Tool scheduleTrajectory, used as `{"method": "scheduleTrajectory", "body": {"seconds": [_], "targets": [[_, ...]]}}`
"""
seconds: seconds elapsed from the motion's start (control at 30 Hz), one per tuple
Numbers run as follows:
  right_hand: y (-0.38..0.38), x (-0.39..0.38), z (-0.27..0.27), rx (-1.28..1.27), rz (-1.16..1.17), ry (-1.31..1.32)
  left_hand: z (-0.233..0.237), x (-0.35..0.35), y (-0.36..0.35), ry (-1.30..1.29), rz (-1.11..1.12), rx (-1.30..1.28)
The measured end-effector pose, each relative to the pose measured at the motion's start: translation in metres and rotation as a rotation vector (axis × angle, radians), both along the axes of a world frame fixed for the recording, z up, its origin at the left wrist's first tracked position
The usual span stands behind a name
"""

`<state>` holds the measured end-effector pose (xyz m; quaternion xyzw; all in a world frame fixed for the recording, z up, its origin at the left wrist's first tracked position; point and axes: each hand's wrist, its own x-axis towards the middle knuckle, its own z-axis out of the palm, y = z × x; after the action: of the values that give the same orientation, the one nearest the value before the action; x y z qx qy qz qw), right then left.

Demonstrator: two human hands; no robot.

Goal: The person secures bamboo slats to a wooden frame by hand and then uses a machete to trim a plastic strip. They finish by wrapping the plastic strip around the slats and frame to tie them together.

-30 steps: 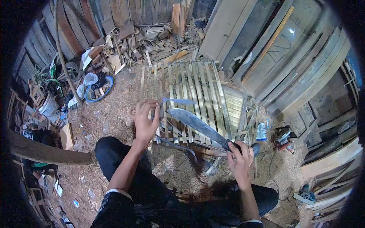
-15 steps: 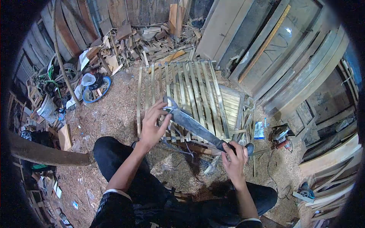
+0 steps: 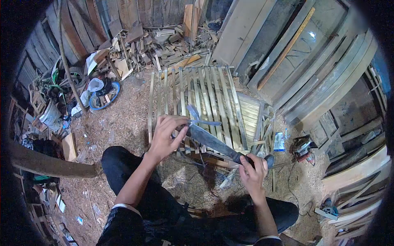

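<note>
My right hand [image 3: 253,170] is wrapped round the dark handle of a machete [image 3: 214,143], which slants up and left across the front of me. At the blade's far end, the fingers of my left hand [image 3: 166,133] are pinched on a thin bluish-grey strip [image 3: 207,122]. One end of this strip sticks out to the right above the blade, and another curls upward. The blade tip is partly hidden by my left fingers. Beyond the machete, a slatted panel of pale wooden strips [image 3: 213,96] lies on the ground.
Wood scraps [image 3: 152,47] are heaped against the back wall. A blue-rimmed basin [image 3: 117,96] sits at the left. Boards [image 3: 242,30] lean at the right, near a red power tool [image 3: 303,149] with a cord and a blue one [image 3: 329,208]. Sawdust covers the floor.
The grey strip at the blade tip has swung out to the right and extends further from my left hand. My left hand has shifted slightly down; my right hand keeps its grip.
</note>
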<state>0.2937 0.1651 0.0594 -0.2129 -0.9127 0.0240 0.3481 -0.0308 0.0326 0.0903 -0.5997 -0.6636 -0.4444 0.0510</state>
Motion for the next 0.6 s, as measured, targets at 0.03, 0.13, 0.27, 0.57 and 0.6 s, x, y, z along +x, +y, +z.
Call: {"method": "scheduleTrajectory", "body": {"seconds": [0.03, 0.13, 0.27, 0.57, 0.6], "targets": [[0.001, 0.001, -0.001, 0.013, 0.004, 0.008, 0.001, -0.002, -0.001, 0.000, 0.001, 0.000], [0.003, 0.001, -0.001, -0.009, 0.008, 0.033, 0.001, -0.008, -0.003, -0.052, 0.061, -0.090], [0.002, -0.001, 0.000, -0.013, -0.002, 0.047, -0.015, -0.008, 0.001, -0.508, -0.051, -0.087], [-0.005, -0.012, 0.003, -0.179, 0.001, 0.074, -0.031, 0.022, 0.016, -1.132, -0.297, 0.053], [-0.005, -0.013, 0.004, -0.182, 0.011, 0.077, -0.033, 0.020, 0.019, -0.907, -0.200, 0.103]]}}
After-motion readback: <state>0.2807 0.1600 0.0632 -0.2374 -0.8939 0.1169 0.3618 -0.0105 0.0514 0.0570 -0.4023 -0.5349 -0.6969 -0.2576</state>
